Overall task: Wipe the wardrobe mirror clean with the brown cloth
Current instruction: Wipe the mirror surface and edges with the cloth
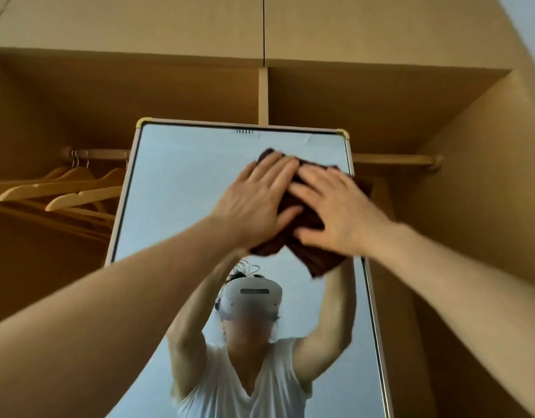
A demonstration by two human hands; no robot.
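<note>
Mirror [185, 191] runs long top to bottom; the brown cloth [308, 230] sits near its top right, pinned flat under the left hand [257, 200] and right hand [335, 212] (fingers spread), most glass lying below.

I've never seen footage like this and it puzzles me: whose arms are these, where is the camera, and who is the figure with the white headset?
There is no machine here. One camera sits on a person's head, so the two bare arms reaching up are their own. A tall wardrobe mirror with a pale frame and gold corners stands in front of them. The figure lower down is only their reflection, wearing the white headset that presumably carries the camera. The left hand and right hand both press a dark brown cloth against the upper glass, fingers fairly straight. Left of the mirror, pale wooden hangers hang on a wooden rail inside the open wardrobe.
</note>
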